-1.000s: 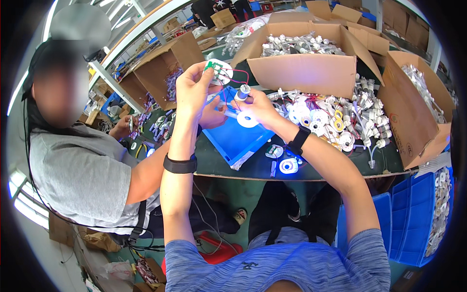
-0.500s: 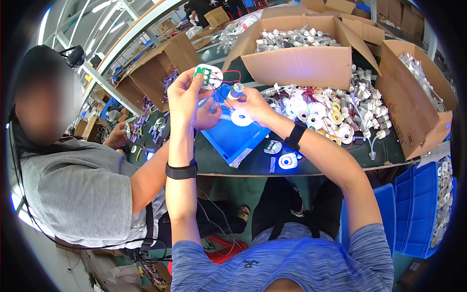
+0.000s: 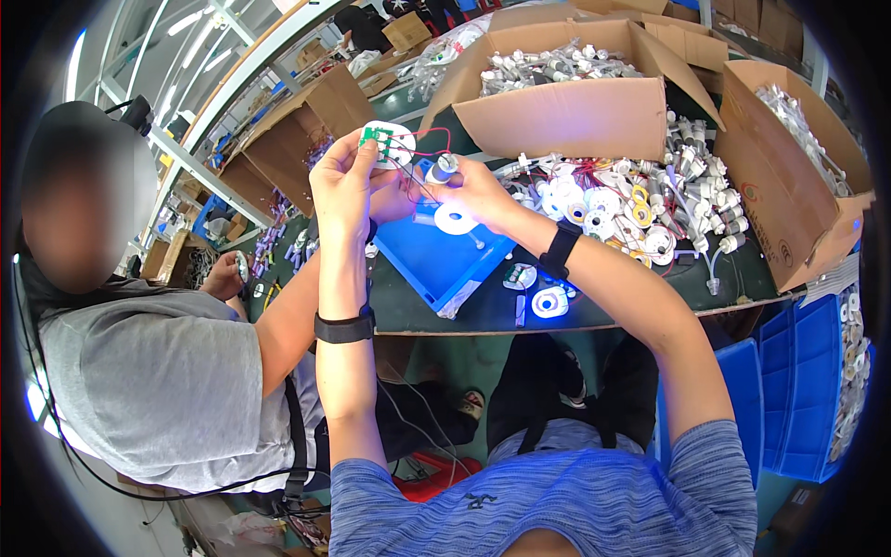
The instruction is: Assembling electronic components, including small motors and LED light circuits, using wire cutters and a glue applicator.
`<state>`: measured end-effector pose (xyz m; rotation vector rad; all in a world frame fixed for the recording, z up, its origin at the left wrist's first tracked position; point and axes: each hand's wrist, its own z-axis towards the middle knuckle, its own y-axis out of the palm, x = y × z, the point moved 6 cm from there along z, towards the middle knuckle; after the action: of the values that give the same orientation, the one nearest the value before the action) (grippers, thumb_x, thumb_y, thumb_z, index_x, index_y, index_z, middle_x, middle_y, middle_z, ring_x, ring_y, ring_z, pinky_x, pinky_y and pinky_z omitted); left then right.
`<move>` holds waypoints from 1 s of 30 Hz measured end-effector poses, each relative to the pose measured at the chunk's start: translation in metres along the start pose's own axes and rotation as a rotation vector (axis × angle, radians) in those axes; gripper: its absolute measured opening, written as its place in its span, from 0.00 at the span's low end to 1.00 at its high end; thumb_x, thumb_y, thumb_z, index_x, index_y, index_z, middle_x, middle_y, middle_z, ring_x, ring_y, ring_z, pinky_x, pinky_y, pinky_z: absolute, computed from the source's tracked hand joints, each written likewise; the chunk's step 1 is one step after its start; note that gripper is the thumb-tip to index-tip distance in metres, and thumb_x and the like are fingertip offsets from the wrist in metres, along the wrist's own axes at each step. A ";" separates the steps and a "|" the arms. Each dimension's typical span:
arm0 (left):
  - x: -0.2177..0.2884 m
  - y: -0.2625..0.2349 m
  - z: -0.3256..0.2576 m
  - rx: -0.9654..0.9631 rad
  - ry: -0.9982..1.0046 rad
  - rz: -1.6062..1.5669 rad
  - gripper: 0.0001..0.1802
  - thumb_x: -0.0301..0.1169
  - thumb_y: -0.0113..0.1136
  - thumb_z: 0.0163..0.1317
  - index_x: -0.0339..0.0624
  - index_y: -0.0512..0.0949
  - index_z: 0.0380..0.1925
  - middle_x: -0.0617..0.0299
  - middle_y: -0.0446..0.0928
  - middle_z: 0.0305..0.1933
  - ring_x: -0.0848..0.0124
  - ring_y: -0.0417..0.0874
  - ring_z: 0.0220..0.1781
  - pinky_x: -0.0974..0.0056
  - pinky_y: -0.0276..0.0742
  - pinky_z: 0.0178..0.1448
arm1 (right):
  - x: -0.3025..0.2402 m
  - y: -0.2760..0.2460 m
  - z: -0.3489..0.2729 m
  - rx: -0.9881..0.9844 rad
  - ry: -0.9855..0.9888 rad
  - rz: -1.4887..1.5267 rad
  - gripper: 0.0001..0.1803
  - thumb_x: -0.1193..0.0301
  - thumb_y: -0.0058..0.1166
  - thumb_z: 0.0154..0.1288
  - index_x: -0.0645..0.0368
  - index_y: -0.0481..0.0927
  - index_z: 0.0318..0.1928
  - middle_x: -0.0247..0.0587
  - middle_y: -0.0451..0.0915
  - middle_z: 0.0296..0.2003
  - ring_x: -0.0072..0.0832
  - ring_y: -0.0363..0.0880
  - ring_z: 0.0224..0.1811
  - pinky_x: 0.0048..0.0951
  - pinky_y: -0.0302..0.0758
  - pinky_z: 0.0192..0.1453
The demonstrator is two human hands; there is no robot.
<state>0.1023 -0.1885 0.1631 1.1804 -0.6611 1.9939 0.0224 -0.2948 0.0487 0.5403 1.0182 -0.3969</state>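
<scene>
Under the right part of the workbench's near edge stand blue bins (image 3: 800, 390), the outer one with pale parts along its side. Just inside that edge of the dark green workbench (image 3: 394, 308), near its middle, lie a white disc (image 3: 549, 302) glowing blue and, beyond it, a small round circuit piece (image 3: 520, 277). To their left a blue tray (image 3: 429, 267) sits askew, its nearest corner close to the edge. Above the tray, the left hand (image 3: 340, 190) pinches a white disc with a green board (image 3: 388, 145) between thumb and fingers; the right hand (image 3: 481, 195) grasps a grey-and-white cylinder (image 3: 443, 168), and thin red wires (image 3: 449, 139) loop between the two pieces. A white ring (image 3: 456, 219) is just below the right hand; I cannot tell whether the fingers hold it. At the left, a co-worker in a grey shirt (image 3: 148, 371) grips a small piece (image 3: 242, 266). Right of the tray spreads a heap of white discs (image 3: 594, 209), with cylinders (image 3: 729, 223) further toward the right end. Beyond stand an open carton (image 3: 561, 130) full of clear-wrapped parts and, at the right corner, another carton (image 3: 789, 176).
</scene>
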 end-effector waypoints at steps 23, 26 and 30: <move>0.002 0.003 0.001 0.007 0.073 0.076 0.13 0.26 0.55 0.59 0.30 0.74 0.43 0.56 0.78 0.34 0.71 0.81 0.32 0.71 0.82 0.32 | -0.003 0.002 -0.004 -0.025 0.032 0.001 0.14 0.76 0.57 0.55 0.60 0.75 0.43 0.37 0.80 0.36 0.20 0.78 0.37 0.24 0.74 0.40; -0.001 0.001 0.000 0.013 0.065 0.111 0.13 0.26 0.55 0.59 0.30 0.74 0.43 0.56 0.78 0.34 0.72 0.81 0.32 0.71 0.81 0.32 | -0.003 0.002 -0.005 -0.020 0.050 -0.019 0.13 0.76 0.57 0.55 0.61 0.75 0.43 0.37 0.80 0.36 0.20 0.78 0.38 0.24 0.74 0.41; -0.002 0.002 0.000 0.022 0.043 0.104 0.13 0.26 0.55 0.60 0.31 0.74 0.43 0.57 0.78 0.34 0.72 0.81 0.33 0.71 0.81 0.32 | -0.005 0.000 -0.005 -0.001 0.043 -0.072 0.12 0.77 0.57 0.55 0.60 0.76 0.41 0.36 0.80 0.35 0.20 0.77 0.38 0.25 0.74 0.42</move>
<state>0.1012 -0.1899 0.1615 1.1330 -0.6938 2.1122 0.0166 -0.2914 0.0512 0.5140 1.0810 -0.4506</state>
